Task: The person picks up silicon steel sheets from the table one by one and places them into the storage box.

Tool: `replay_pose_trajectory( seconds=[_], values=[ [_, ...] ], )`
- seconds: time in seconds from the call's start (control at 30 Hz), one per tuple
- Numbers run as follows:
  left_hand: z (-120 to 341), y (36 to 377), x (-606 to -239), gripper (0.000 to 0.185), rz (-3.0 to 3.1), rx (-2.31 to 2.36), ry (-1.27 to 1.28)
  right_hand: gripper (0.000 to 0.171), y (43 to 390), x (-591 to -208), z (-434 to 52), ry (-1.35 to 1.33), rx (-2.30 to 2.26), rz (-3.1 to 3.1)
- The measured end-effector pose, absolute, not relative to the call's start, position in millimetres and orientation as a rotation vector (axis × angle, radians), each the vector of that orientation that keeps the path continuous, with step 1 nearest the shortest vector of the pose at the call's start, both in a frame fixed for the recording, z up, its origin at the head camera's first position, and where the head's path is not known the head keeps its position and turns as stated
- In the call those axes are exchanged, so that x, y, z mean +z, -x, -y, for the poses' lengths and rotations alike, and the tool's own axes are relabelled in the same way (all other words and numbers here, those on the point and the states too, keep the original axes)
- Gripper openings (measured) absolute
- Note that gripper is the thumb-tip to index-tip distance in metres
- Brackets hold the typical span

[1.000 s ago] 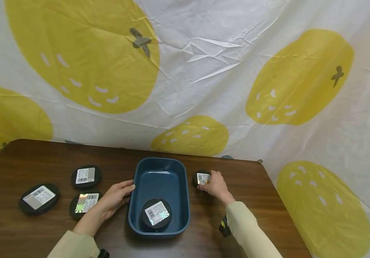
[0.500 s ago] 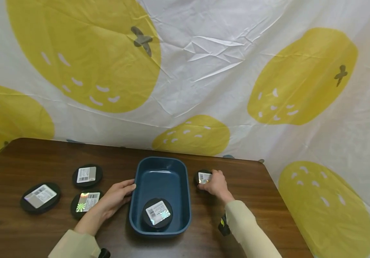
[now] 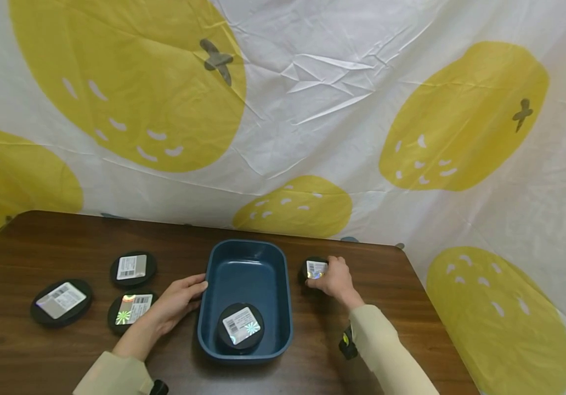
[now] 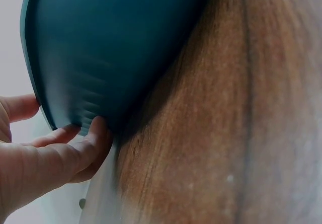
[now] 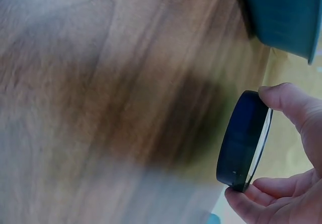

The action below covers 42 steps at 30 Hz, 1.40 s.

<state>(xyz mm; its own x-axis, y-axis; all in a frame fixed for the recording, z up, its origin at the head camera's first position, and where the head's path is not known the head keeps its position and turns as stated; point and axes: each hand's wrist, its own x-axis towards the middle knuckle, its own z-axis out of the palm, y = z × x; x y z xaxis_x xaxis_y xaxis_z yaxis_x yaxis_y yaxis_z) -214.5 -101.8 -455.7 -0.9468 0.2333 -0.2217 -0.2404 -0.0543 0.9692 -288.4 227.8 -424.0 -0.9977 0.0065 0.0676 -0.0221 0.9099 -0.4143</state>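
Observation:
My right hand (image 3: 334, 281) pinches a flat round black disc (image 5: 240, 138) by its edges, thumb on one side and fingertips on the other. A white barcode label (image 3: 316, 269) is stuck on its top. In the right wrist view the disc is tilted and raised, with a dark shadow on the table. At the left side of a blue rectangular tray (image 3: 245, 249), my left hand (image 3: 176, 302) touches the rim and outer wall with relaxed fingers. Inside the tray's near end lies another labelled black disc (image 3: 241, 327).
Left of the tray, several more labelled discs lie on the brown wooden table (image 3: 184, 356): one at the far left (image 3: 61, 303), one farther back (image 3: 133, 269), one partly behind my left forearm (image 3: 131, 312). A lemon-patterned cloth (image 3: 312, 137) hangs behind the table's back edge.
My right hand has lifted the disc slightly and shifted a little right with it. The left hand and the tray hold their places.

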Motion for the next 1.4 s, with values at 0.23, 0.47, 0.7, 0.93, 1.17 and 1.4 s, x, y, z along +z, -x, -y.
replay_pose_trajectory(
  seconds=[0.23,0.47,0.7,0.93,1.17,1.4],
  values=[
    [103.5,215.5,-457.4,0.05,-1.907,2.081,-0.006,0.07,287.5,-409.3,-228.9,-0.04,0.647,3.011],
    [104.8,215.1,-457.4,0.05,-1.901,2.082,-0.013,0.074,282.1,-390.0,-226.6,-0.087,0.623,3.014],
    [103.7,214.5,-456.7,0.051,-1.897,2.071,-0.012,0.079,276.8,-377.9,-225.1,-0.109,0.629,3.01],
    [101.8,215.5,-456.6,0.051,-1.896,2.069,-0.016,0.079,273.2,-368.7,-227.3,-0.12,0.626,3.015],
    [101.3,215.8,-456.7,0.052,-1.897,2.06,-0.03,0.079,270.4,-360.9,-229.9,-0.142,0.623,3.019],
    [101.8,214.6,-455.8,0.052,-1.891,2.069,-0.032,0.08,262.5,-348.5,-230.3,-0.168,0.605,3.017]
  ],
)
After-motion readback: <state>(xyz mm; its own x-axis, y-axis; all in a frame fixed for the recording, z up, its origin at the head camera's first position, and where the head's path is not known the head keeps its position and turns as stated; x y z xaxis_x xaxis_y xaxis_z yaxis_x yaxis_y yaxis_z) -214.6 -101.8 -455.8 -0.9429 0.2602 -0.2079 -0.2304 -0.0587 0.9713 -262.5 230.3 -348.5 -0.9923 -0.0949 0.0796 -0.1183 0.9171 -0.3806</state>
